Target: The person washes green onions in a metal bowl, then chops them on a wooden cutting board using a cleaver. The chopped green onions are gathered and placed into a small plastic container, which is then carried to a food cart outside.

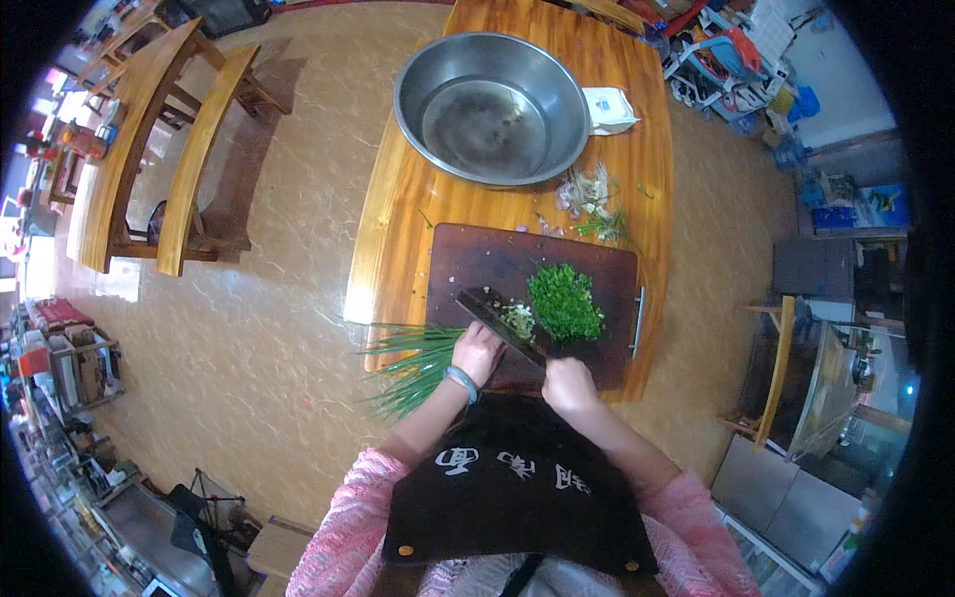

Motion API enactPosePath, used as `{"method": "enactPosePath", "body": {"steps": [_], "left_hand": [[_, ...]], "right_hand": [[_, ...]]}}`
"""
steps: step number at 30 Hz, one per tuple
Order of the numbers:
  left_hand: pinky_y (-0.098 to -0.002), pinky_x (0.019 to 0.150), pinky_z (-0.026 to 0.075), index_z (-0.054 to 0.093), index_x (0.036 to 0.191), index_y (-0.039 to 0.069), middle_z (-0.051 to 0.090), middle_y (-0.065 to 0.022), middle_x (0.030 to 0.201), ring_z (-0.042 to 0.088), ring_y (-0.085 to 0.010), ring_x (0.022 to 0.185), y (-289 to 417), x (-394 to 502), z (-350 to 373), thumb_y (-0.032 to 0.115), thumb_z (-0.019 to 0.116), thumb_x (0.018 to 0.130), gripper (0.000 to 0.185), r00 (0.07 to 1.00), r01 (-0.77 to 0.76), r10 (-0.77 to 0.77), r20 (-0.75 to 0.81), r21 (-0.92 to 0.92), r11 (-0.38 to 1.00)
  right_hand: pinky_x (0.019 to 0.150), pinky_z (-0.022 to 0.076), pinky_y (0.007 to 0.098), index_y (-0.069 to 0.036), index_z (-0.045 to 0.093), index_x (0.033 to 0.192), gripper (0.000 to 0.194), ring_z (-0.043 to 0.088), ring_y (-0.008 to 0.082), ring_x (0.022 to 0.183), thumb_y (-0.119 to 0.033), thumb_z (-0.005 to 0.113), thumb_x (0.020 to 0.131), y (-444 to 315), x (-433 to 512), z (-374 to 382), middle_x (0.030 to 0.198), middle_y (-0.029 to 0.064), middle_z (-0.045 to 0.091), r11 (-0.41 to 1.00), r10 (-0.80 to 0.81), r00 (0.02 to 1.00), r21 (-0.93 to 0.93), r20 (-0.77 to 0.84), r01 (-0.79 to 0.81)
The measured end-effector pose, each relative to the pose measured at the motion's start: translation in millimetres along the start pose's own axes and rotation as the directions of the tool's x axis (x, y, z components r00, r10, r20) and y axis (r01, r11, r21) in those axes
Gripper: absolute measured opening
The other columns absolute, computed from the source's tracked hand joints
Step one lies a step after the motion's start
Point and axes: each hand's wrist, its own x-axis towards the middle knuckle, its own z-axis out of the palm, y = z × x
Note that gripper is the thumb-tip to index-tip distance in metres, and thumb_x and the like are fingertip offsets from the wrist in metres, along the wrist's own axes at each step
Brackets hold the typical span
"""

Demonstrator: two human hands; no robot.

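My right hand (570,384) grips the handle of a wide kitchen cleaver (498,327), its blade slanting up to the left over a dark wooden cutting board (477,250). Against the near side of the blade, my left hand (479,354) holds a bunch of long green scallions (414,362); their leaves fan out past the board's left edge. Pale chopped scallion pieces (518,319) lie along the blade's far side. To the right of them is a heap of finely chopped greens (565,304). The cut ends beneath my left fingers are hidden.
Beyond the board, a large stainless steel basin (492,168) with some water stands on the wooden table (388,216). Root trimmings and peelings (589,195) lie between them, and a white packet (610,110) sits beside the basin. Left across the floor stands a wooden bench (201,157).
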Motion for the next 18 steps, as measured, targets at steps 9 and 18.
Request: {"method": "enactPosePath", "body": {"steps": [9, 18], "left_hand": [[-0.0354, 0.065, 0.047, 0.059, 0.079, 0.009, 0.054, -0.0061, 0.085, 0.049, -0.0252, 0.085, 0, -3, 3, 0.015, 0.06, 0.067, 0.013, 0.997, 0.072, -0.073, 0.017, 0.014, 0.997], [-0.0346, 0.067, 0.047, 0.06, 0.082, 0.01, 0.055, -0.0059, 0.087, 0.049, -0.0254, 0.088, -6, -7, 7, 0.012, 0.059, 0.067, 0.015, 1.0, 0.009, -0.009, -0.001, 0.013, 1.0]], "right_hand": [[0.061, 0.0468, 0.0454, 0.002, 0.058, 0.061, 0.009, 0.057, 0.0384, 0.06, -0.005, 0.054, 0.06, -6, 2, -5, 0.06, 0.0226, 0.056, 0.994, -0.057, 0.995, 0.084, -0.082, 0.064], [0.063, 0.0486, 0.0422, 0.001, 0.06, 0.064, 0.009, 0.059, 0.0352, 0.065, -0.007, 0.055, 0.061, -10, 1, -8, 0.066, 0.0226, 0.058, 0.996, -0.045, 0.999, 0.079, -0.01, 0.046]]}}
